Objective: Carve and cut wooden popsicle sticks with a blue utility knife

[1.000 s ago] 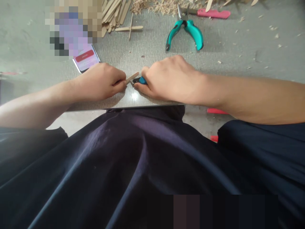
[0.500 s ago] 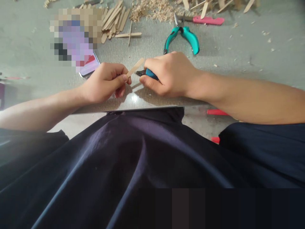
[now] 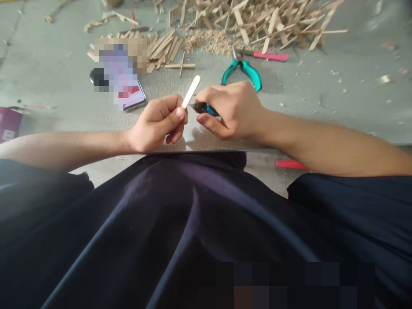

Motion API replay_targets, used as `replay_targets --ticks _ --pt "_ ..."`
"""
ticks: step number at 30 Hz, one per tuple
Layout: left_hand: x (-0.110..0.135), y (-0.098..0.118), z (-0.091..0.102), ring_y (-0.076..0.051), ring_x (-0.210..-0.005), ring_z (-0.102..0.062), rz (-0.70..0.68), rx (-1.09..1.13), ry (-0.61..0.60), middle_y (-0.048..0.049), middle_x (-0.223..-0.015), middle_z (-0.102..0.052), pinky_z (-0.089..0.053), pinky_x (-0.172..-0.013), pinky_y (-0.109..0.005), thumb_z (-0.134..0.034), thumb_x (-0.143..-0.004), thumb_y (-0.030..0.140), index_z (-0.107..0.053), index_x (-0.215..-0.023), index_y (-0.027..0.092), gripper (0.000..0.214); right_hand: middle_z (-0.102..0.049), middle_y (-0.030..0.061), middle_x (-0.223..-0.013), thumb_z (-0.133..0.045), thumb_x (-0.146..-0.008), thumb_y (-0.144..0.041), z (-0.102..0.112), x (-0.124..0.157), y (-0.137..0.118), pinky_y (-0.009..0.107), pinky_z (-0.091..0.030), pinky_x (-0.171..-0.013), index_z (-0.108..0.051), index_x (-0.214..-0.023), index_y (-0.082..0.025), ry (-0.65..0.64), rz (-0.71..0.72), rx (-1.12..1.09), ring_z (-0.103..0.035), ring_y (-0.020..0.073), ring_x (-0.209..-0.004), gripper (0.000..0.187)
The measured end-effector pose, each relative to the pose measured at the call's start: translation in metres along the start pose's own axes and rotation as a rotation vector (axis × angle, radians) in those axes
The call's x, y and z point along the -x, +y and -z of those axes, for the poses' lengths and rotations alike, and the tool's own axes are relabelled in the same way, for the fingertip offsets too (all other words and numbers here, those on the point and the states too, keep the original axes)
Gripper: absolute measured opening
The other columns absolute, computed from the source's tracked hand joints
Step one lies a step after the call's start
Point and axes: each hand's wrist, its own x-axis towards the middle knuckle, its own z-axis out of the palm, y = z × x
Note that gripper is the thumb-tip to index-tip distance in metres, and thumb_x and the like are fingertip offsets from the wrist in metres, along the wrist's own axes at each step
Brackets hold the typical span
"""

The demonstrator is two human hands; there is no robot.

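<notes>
1. Wooden stick [image 3: 191, 91]: the left hand [image 3: 157, 123] pinches its lower end between thumb and fingers, holding it raised above the board [image 3: 206, 143], tilted up and to the right.
2. The right hand [image 3: 231, 110] is closed around a blue-handled knife [image 3: 204, 108], its tip just beside the stick's lower part; whether the blade touches the wood cannot be told.
3. To cut well, I would judge: keep the left fingertips below the blade's path, and push away from the body.
4. Take thin shavings rather than one deep bite, since a thin stick may split.
5. The teal pliers [image 3: 242, 72], phone [image 3: 130, 95] and stick pile [image 3: 257, 19] lie beyond the hands.
</notes>
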Motion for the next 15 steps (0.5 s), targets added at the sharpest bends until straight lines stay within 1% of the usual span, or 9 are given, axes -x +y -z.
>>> replay_targets --ticks 2,4,7,9,12,15 --pt "-0.003 0.004 -0.002 -0.009 -0.040 -0.051 -0.051 0.002 0.010 0.0046 -0.053 -0.061 -0.034 -0.043 -0.024 -0.079 -0.106 0.070 -0.059 -0.087 0.024 0.054 -0.075 0.0100 -0.094 -0.019 -0.117 -0.080 0.001 -0.001 0.001 0.041 -0.041 -0.073 -0.073 -0.125 -0.021 0.098 0.087 0.028 -0.069 0.0250 -0.083 0.080" --pt "-0.006 0.008 -0.007 -0.009 -0.040 -0.051 -0.081 0.009 0.026 0.0050 -0.054 -0.061 -0.034 -0.043 -0.023 -0.078 -0.108 0.067 -0.060 -0.091 0.023 0.050 -0.074 0.0095 -0.090 -0.016 -0.119 -0.077 0.002 -0.002 0.002 0.040 -0.041 -0.071 -0.072 -0.119 -0.018 0.167 0.149 0.034 -0.069 0.0235 -0.079 0.081" --pt "-0.011 0.009 -0.017 -0.009 -0.040 -0.051 -0.111 0.035 0.033 0.0059 -0.055 -0.060 -0.035 -0.043 -0.022 -0.078 -0.108 0.068 -0.060 -0.094 0.023 0.050 -0.071 0.0075 -0.086 -0.012 -0.118 -0.080 0.003 -0.003 0.004 0.038 -0.041 -0.069 -0.069 -0.110 -0.020 0.223 0.153 0.023 -0.067 0.0224 -0.075 0.083" --pt "-0.014 0.006 -0.024 -0.009 -0.039 -0.050 -0.162 0.071 0.039 0.0068 -0.055 -0.058 -0.035 -0.043 -0.021 -0.077 -0.108 0.068 -0.059 -0.095 0.023 0.049 -0.070 0.0064 -0.084 -0.012 -0.116 -0.082 0.002 -0.004 0.006 0.037 -0.039 -0.069 -0.068 -0.107 -0.021 0.237 0.135 0.022 -0.064 0.0219 -0.074 0.084" --pt "-0.018 -0.006 -0.030 -0.007 -0.037 -0.047 -0.238 0.132 0.027 0.0072 -0.055 -0.058 -0.033 -0.040 -0.019 -0.072 -0.113 0.062 -0.057 -0.096 0.024 0.044 -0.067 0.0043 -0.080 -0.020 -0.117 -0.082 -0.004 -0.005 0.012 0.035 -0.036 -0.066 -0.068 -0.102 -0.022 0.276 0.189 0.008 -0.057 0.0194 -0.066 0.079" --pt "-0.019 -0.018 -0.029 -0.007 -0.037 -0.045 -0.234 0.157 -0.022 0.0087 -0.054 -0.056 -0.031 -0.040 -0.017 -0.069 -0.115 0.057 -0.053 -0.098 0.025 0.040 -0.066 0.0038 -0.079 -0.023 -0.118 -0.078 -0.010 -0.006 0.017 0.035 -0.033 -0.066 -0.069 -0.099 -0.022 0.295 0.207 0.014 -0.053 0.0182 -0.064 0.075"
